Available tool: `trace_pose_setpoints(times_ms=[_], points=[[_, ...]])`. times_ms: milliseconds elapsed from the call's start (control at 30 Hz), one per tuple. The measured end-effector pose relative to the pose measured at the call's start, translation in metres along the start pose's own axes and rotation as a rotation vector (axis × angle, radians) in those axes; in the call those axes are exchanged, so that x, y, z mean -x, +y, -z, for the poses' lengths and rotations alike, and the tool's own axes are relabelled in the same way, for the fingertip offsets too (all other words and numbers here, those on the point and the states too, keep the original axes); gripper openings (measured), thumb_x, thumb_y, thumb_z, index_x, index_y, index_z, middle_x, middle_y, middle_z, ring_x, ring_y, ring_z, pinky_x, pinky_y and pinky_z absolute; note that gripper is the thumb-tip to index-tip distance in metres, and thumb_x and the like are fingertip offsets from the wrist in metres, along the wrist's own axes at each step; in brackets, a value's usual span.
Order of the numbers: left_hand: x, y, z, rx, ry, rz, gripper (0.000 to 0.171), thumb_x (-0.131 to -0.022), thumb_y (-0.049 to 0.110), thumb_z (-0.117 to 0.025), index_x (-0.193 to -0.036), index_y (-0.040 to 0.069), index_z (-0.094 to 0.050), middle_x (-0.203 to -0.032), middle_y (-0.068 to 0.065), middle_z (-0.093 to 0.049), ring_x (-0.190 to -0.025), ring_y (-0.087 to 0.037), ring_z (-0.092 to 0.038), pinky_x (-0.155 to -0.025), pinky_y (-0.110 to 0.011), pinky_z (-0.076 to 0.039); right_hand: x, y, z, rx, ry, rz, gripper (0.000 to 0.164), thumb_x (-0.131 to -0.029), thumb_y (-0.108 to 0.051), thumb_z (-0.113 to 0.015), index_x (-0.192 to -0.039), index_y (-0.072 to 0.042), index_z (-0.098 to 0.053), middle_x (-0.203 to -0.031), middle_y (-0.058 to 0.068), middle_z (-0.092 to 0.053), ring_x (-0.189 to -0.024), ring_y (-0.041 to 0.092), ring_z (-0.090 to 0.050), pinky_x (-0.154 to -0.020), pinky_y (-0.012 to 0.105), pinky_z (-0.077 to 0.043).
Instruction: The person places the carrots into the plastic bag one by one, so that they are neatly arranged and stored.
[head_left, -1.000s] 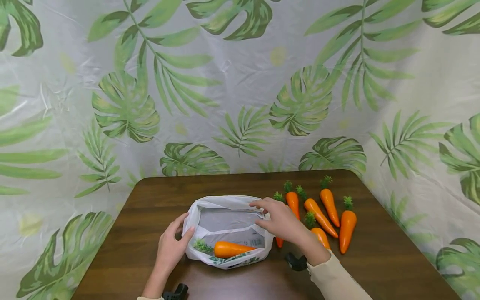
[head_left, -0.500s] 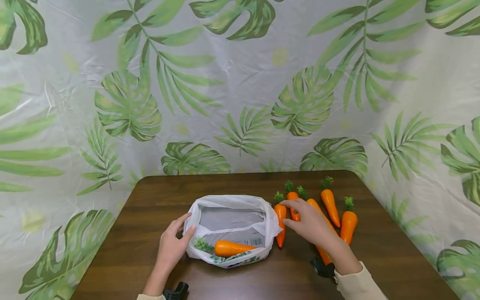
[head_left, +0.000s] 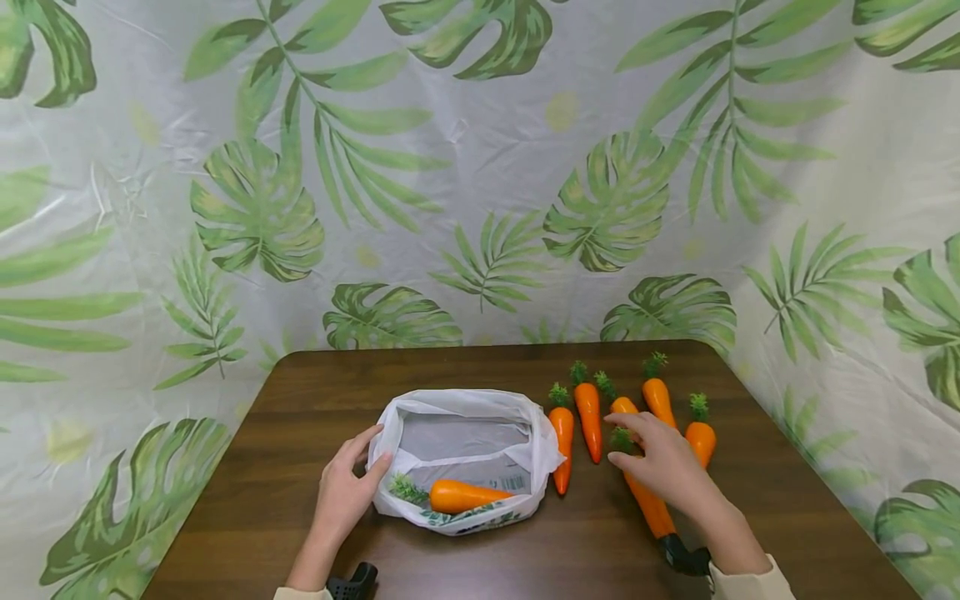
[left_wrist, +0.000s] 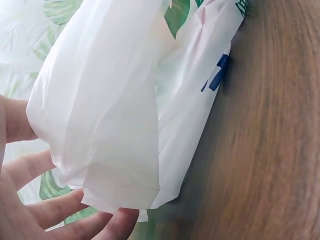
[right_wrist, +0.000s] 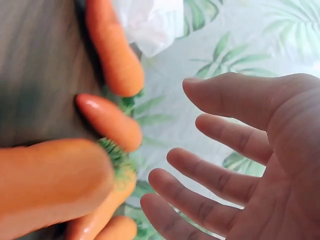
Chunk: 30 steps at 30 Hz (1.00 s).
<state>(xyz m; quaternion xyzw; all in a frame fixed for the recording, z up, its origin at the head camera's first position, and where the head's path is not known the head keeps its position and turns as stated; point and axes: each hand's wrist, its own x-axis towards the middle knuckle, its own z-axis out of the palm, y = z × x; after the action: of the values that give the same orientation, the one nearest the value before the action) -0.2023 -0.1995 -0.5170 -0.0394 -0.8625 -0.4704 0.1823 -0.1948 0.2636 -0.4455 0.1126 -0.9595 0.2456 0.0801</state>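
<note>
A white plastic bag (head_left: 457,403) with green leaf print stands wide-mouthed on the table. Inside it, along the near side, lies an orange carrot (head_left: 459,497) with a green tuft. My left hand (head_left: 347,483) holds the bag's left side, thumb and a finger over its rim; the left wrist view shows the fingers about the white plastic (left_wrist: 110,110). My right hand (head_left: 671,467) hovers over a carrot (head_left: 651,504) whose leafy top shows by the fingertips. In the right wrist view its fingers (right_wrist: 200,175) are spread with nothing between them, and that carrot (right_wrist: 50,185) looms large below.
More carrots lie on the brown wooden table (head_left: 322,400): one (head_left: 561,450) against the bag's right side, another (head_left: 589,421) beside it, and others farther right, such as one (head_left: 701,440) partly behind my right hand. A leaf-patterned sheet (head_left: 480,167) hangs behind.
My right hand has left the bag's right rim and moved right, over the carrots. That side of the bag now flares outward. The left hand stays at the bag.
</note>
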Motion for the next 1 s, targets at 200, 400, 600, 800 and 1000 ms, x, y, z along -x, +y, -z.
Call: trace_pose_setpoints(times_ms=[200,400,600,800,1000], points=[[0.000,0.000,0.001,-0.004,-0.008,0.005,0.047,-0.090,0.021,-0.076,-0.135,0.019,-0.064,-0.126,-0.009,-0.065,-0.104,-0.027,-0.069,-0.091,-0.054,-0.049,0.010,0.017,-0.005,0.011,-0.009,-0.026,0.051,-0.086,-0.029,-0.080,-0.133,-0.018,-0.063,-0.126,0.013,-0.062,-0.094,0.028,-0.062,-0.072,0.045,-0.051],[0.000,0.000,0.000,-0.010,-0.002,0.009,0.046,-0.090,0.020,-0.076,-0.135,0.019,-0.064,-0.126,-0.008,-0.065,-0.103,-0.026,-0.069,-0.091,-0.053,-0.048,0.018,0.025,-0.006,0.015,-0.030,-0.085,0.051,-0.087,-0.029,-0.079,-0.134,-0.017,-0.063,-0.129,0.015,-0.061,-0.098,0.031,-0.063,-0.072,0.047,-0.051],[0.000,0.000,-0.001,-0.015,0.005,0.001,0.047,-0.089,0.020,-0.077,-0.135,0.020,-0.064,-0.126,-0.007,-0.065,-0.102,-0.025,-0.070,-0.090,-0.053,-0.048,0.024,0.034,-0.012,0.008,-0.054,-0.134,0.052,-0.085,-0.029,-0.081,-0.133,-0.018,-0.063,-0.125,0.014,-0.062,-0.094,0.027,-0.062,-0.065,0.042,-0.049],[0.000,0.001,0.000,-0.011,0.000,-0.001,0.047,-0.090,0.021,-0.077,-0.135,0.020,-0.064,-0.126,-0.007,-0.065,-0.103,-0.025,-0.069,-0.090,-0.052,-0.049,0.025,0.039,-0.017,0.002,-0.079,-0.175,0.054,-0.083,-0.028,-0.083,-0.132,-0.018,-0.063,-0.117,0.012,-0.063,-0.088,0.023,-0.062,-0.059,0.038,-0.047],[0.000,-0.002,-0.002,-0.019,0.009,-0.002,0.047,-0.090,0.021,-0.077,-0.134,0.022,-0.064,-0.125,-0.005,-0.066,-0.102,-0.023,-0.069,-0.090,-0.051,-0.048,0.023,0.041,-0.021,0.019,-0.097,-0.196,0.058,-0.080,-0.032,-0.085,-0.132,-0.016,-0.064,-0.123,0.017,-0.064,-0.090,0.028,-0.062,-0.064,0.046,-0.049]])
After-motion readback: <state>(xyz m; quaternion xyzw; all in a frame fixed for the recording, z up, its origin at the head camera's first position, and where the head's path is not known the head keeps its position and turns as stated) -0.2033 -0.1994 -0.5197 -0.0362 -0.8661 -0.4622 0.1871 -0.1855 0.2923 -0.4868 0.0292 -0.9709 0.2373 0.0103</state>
